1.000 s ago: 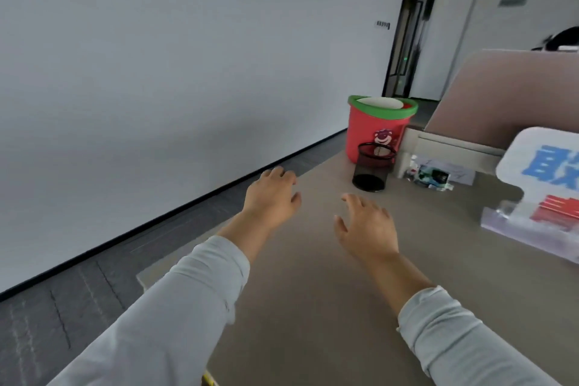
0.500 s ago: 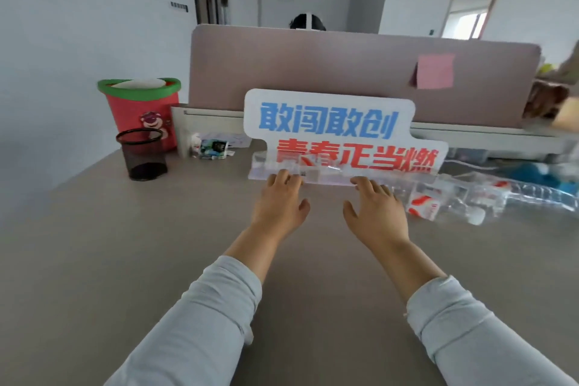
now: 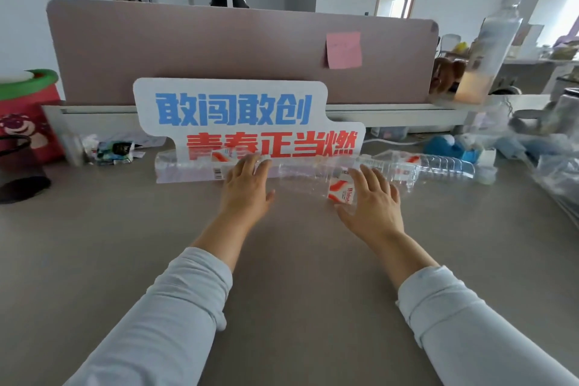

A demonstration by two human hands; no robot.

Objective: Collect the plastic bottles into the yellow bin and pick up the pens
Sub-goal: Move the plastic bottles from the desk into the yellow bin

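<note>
The left grip is released: its fingers lie straight and close together, palm down, with the tips touching the labelled middle of a clear, empty plastic bottle that lies on its side at the foot of a sign. The right grip is released too, its fingers spread and nearly straight and its thumb held out to the side. It rests against the red-and-white label end of a second clear plastic bottle, which lies crosswise between the two hands. Both forearms wear pale grey sleeves pushed up from the wrists.

Just right of the right grip, further clear ribbed bottles lie on their sides in a loose row on the grey-brown worktop.

Behind the bottles stands a white cut-out sign with blue and red Chinese characters, backed by a dusty-pink divider panel that carries a pink sticky note.

At the left edge sit a black mesh pen cup and, behind it, a red bucket with a green rim and a bear picture. Crumpled wrappers lie near the sign's left end.

On the right, a tall clear bottle with pale liquid at the bottom stands on the ledge above a blurred clutter of blue and clear things.
</note>
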